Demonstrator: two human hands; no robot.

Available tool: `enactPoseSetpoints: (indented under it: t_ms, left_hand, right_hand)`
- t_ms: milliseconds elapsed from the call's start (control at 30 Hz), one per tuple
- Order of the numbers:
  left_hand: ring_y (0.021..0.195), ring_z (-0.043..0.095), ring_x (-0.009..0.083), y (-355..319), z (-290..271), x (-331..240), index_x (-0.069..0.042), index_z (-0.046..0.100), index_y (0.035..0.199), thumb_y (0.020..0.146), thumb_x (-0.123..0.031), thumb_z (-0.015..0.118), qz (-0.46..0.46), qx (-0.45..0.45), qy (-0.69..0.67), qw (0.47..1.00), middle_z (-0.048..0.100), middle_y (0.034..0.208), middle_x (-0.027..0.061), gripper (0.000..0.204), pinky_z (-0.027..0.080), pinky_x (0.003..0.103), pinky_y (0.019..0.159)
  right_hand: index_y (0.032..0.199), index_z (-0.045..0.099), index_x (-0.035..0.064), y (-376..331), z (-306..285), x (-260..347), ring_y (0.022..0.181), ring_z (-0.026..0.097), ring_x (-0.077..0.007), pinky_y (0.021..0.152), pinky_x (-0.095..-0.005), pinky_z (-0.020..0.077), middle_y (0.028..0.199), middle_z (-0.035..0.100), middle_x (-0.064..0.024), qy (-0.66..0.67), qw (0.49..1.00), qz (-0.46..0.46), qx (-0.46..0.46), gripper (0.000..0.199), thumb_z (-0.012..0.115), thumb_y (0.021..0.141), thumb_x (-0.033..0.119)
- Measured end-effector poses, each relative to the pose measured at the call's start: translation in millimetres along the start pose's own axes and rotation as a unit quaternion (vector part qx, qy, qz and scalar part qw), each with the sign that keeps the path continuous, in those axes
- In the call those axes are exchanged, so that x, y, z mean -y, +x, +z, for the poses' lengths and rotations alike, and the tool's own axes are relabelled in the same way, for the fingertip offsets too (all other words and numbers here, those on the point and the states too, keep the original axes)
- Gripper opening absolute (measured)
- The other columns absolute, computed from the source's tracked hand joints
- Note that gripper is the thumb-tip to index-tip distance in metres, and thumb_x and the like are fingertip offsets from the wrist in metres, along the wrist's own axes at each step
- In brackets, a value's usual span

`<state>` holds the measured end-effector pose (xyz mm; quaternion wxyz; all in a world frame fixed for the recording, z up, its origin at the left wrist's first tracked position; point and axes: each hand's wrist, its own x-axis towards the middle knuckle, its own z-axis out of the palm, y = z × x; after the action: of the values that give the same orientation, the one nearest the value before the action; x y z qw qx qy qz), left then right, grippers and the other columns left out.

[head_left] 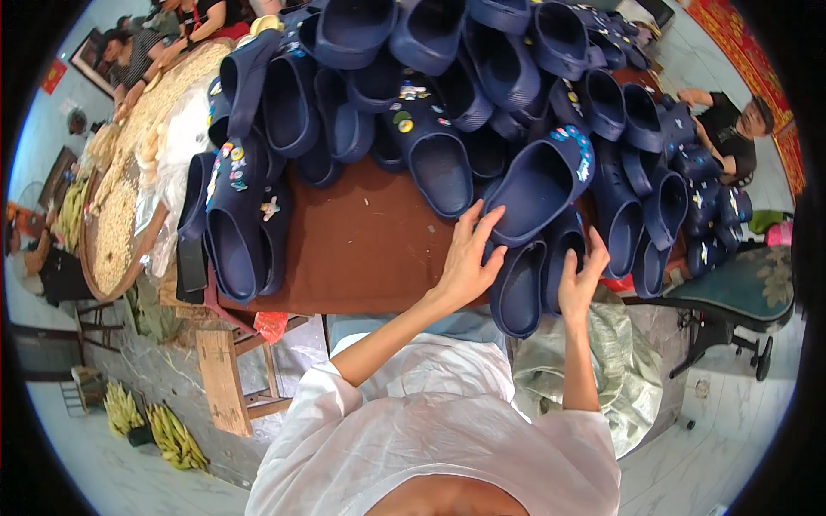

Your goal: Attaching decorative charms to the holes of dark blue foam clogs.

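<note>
A brown table (361, 249) is piled with several navy blue clogs, some bearing small coloured charms. My left hand (469, 258) lies with spread fingers against the heel rim of one clog (540, 185) that has charms along its strap. My right hand (581, 277) touches the edge of a plain navy clog (564, 249) standing at the table's near edge, beside another clog (519, 288). Neither hand has clearly closed around a shoe.
A round tray (116, 232) of small pale pieces sits at the left, with other people seated beyond it. Another person (731, 129) sits at the far right by a green chair (740, 288). A clear plastic bag (615, 378) lies below the table. Bananas (163, 430) rest on the floor.
</note>
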<state>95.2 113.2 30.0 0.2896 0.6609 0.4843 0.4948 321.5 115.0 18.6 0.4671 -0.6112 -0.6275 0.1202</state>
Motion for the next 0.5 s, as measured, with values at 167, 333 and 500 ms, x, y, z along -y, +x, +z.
enactPoseSetpoints:
  t_ms: [167,333,500]
  left_hand:
    - [0.135,0.039,0.0471,2.1,-3.1,-1.7,-0.014,0.041,0.148,0.085,-0.006,0.068,0.010,-0.004,-0.005,1.000,0.034,0.148,0.0289,0.069,0.038,0.048,0.110]
    - [0.131,0.042,0.0486,0.0,-1.7,-3.3,-0.017,0.040,0.149,0.085,-0.005,0.067,0.017,-0.014,0.008,1.000,0.033,0.148,0.0297,0.070,0.041,0.049,0.106]
    - [0.124,0.049,0.0502,-1.5,-2.0,1.3,-0.015,0.047,0.138,0.087,-0.005,0.066,-0.016,0.003,-0.043,0.999,0.030,0.149,0.0302,0.055,0.048,0.048,0.098]
  right_hand:
    - [0.145,0.036,-0.0031,-1.5,-1.5,-65.7,0.134,0.039,-0.0402,0.112,-0.0448,0.0318,0.142,0.042,-0.0263,-0.059,0.993,0.066,0.084,0.063,0.065,0.092,0.015]
    - [0.140,0.045,0.0023,10.4,-6.8,-86.4,0.125,0.054,-0.0350,0.106,-0.0401,0.0403,0.132,0.057,-0.0230,-0.058,0.989,0.091,0.104,0.047,0.058,0.096,0.011]
    - [0.137,0.050,0.0036,12.4,-19.9,-79.1,0.119,0.060,-0.0349,0.101,-0.0389,0.0439,0.127,0.062,-0.0238,-0.089,0.982,0.110,0.123,0.039,0.050,0.098,0.006]
